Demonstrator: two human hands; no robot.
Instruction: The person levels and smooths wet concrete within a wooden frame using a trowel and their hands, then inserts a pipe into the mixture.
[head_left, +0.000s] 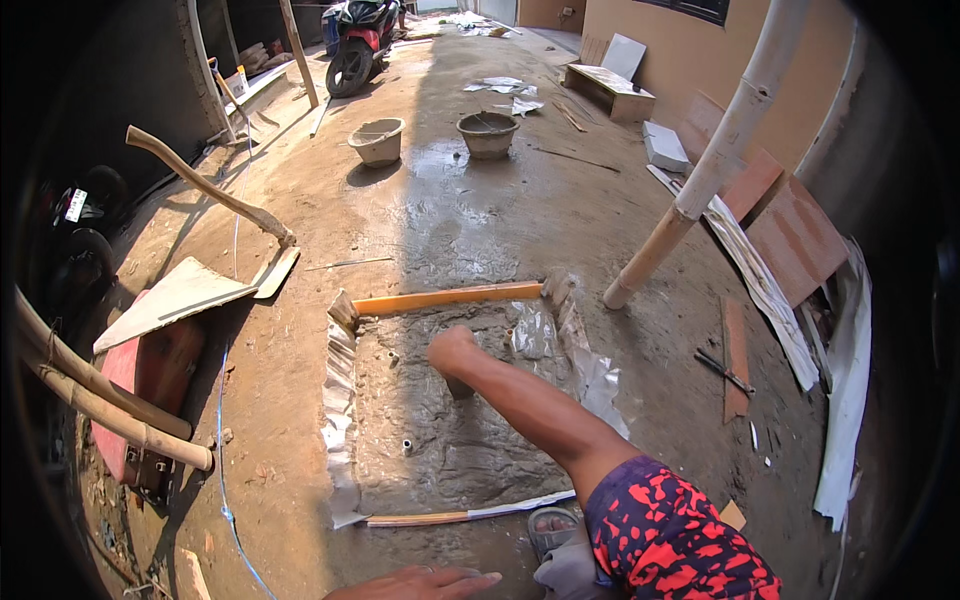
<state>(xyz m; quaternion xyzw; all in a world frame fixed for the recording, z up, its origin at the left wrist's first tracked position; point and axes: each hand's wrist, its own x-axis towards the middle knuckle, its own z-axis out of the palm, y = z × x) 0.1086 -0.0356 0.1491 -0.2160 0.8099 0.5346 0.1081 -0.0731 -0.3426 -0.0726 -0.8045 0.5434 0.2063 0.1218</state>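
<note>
My right hand (453,348) is closed over what looks like a trowel, whose grey blade (460,389) shows below the fist, at the surface of wet grey concrete (460,455). The concrete fills a rectangular form with an orange wooden board (450,297) along its far side. Crumpled silvery sheeting (340,420) lines the left and right sides. A thin strip (420,520) edges the near side. Several short pipe ends poke out of the concrete, one (407,446) left of centre. My left hand (425,582) shows at the bottom edge, fingers stretched out, holding nothing visible.
Two buckets (378,142) (488,134) stand beyond the form. At left are a long-handled hoe (210,190), bamboo poles (120,420) and a red box (150,390). A bamboo post (690,200) rises at right. Boards (797,240) lean by the wall; a motorcycle (355,50) is parked far off.
</note>
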